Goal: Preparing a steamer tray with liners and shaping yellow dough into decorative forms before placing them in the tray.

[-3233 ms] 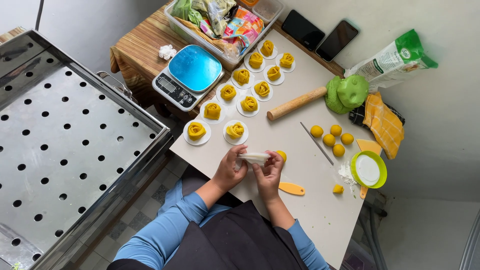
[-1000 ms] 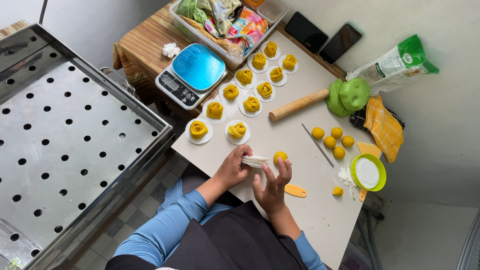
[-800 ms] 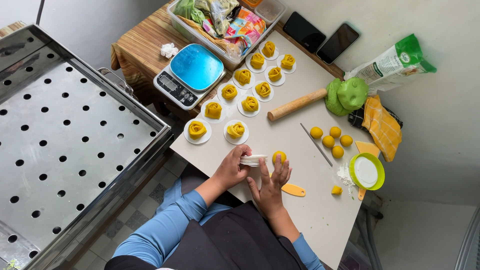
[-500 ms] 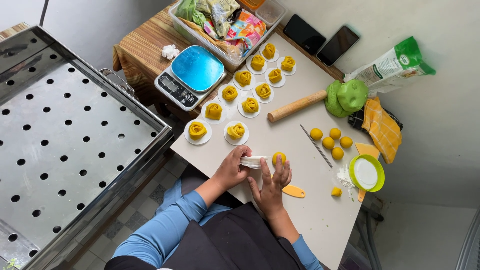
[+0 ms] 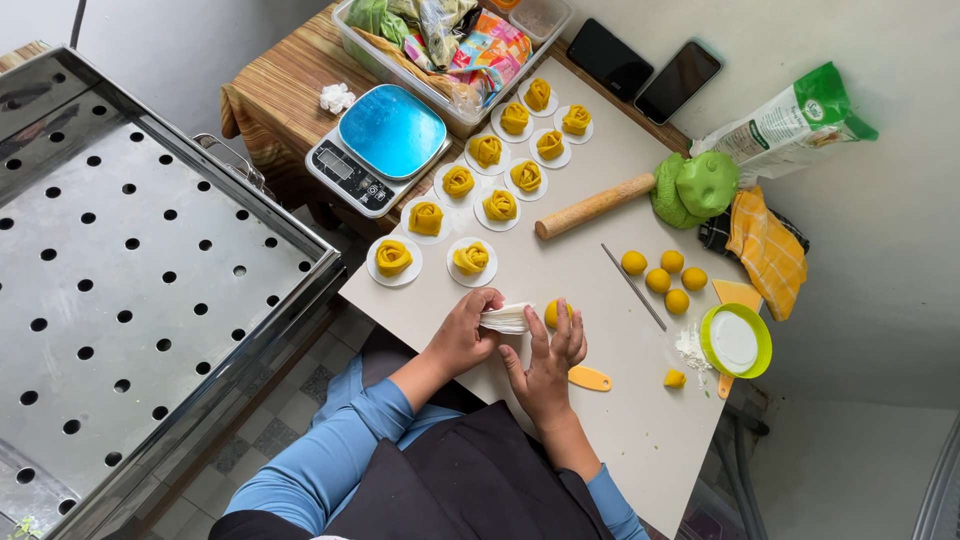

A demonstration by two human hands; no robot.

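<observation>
Right then, down at the near edge of the counter (image 5: 600, 420) both hands met over the work. The left hand (image 5: 465, 330) was closed around a small stack of white paper liners (image 5: 508, 318), pinching it at its left end, so the stack's long axis ran left to right, pointing toward the other hand. The right hand (image 5: 548, 362) lay open and flat, fingers spread and angled up and away from the body, and just past its fingertips sat a yellow dough piece (image 5: 556, 312), touching or all but touching them; I could not tell whether the fingers gripped it. The dough piece lay immediately right of the liners' free end, so the right hand was clearly the nearer one to it. A yellow scraper (image 5: 590, 378) rested just right of that wrist. Farther up the counter, finished yellow rolls (image 5: 470, 258) sat on white liners in rows, and four yellow dough balls (image 5: 663, 277) waited well off to the right.
</observation>
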